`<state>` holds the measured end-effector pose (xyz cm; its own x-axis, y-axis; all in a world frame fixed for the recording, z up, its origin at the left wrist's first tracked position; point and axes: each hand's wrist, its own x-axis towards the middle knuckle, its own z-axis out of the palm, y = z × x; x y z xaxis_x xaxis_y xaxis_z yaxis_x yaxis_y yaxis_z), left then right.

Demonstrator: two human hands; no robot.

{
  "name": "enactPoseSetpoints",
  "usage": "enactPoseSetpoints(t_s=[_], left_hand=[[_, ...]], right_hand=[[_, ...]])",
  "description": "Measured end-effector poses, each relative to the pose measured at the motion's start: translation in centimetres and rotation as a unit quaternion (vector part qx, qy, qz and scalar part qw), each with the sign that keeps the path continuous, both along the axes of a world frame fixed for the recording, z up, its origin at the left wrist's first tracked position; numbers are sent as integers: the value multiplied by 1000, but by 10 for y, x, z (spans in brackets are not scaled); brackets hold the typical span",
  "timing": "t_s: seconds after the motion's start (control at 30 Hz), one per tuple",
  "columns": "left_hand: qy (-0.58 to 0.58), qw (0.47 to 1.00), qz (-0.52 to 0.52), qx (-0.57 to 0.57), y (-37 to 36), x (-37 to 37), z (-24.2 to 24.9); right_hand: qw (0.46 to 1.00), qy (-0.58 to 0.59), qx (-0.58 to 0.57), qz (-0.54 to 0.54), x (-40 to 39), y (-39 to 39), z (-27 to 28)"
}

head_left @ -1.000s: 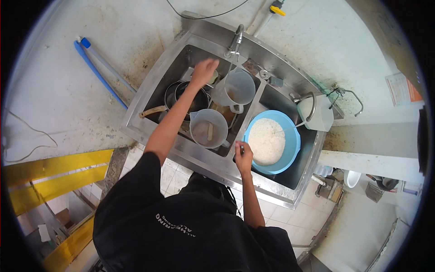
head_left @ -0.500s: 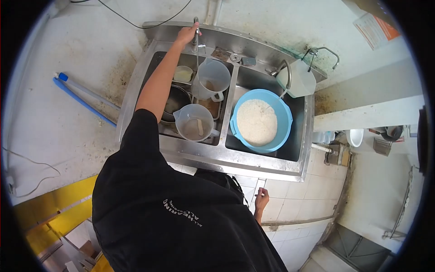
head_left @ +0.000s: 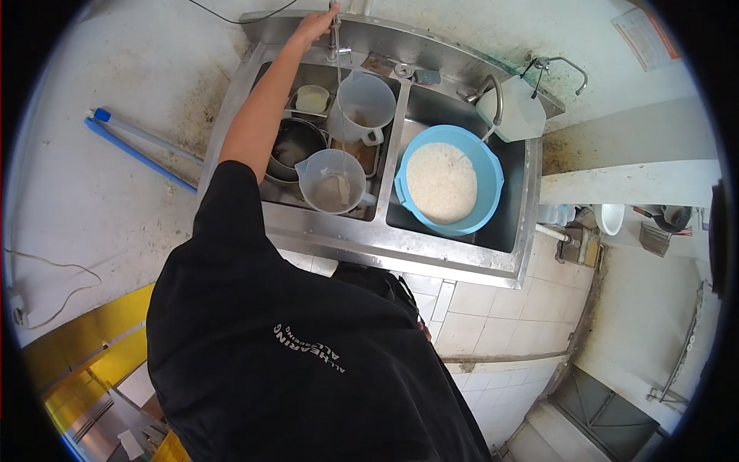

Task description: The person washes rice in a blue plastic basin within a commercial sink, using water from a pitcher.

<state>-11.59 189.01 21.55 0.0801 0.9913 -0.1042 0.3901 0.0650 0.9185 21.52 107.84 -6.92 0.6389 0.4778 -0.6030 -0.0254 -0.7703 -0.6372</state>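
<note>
At the back of the sink, my left hand (head_left: 312,29) has its fingers closed at the top of a metal tap (head_left: 334,38). A thin stream of water runs down from this tap past a clear plastic measuring jug (head_left: 364,102). Nearer to me, a second measuring jug (head_left: 332,181) stands in the same left basin, with cloudy liquid and a pale object inside. My right hand (head_left: 425,331) hangs low beside my body; the black shirt hides nearly all of it, so its fingers do not show.
In the right basin, a blue tub (head_left: 493,181) holds white rice (head_left: 440,183), and water from a curved faucet (head_left: 498,100) runs into it. A dark pot (head_left: 296,146) and a small container (head_left: 312,98) sit at left. A white jerrycan (head_left: 517,112) stands behind.
My view has shifted, so the sink sits higher in the picture. My left hand stays at the tap. My right hand has drawn back behind the shirt.
</note>
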Motion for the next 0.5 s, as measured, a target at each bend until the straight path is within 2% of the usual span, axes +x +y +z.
enactPoseSetpoints(t_s=[0.1,0.17,0.27,0.37,0.5], left_hand=[[-50,998,-10,-28,25,-12,-17],[27,996,-83,18,36,-19,-24],[21,999,-34,33,-8,-12,12],[-6,999,-3,52,-15,-13,2],[-5,998,3,62,-21,-10,-6]], right_hand=[[999,14,-20,-26,0,6,17],[999,29,-18,-31,4,11,29],[998,61,-15,-22,21,12,25],[995,78,-50,-23,25,21,40],[992,112,-25,-48,31,24,42]])
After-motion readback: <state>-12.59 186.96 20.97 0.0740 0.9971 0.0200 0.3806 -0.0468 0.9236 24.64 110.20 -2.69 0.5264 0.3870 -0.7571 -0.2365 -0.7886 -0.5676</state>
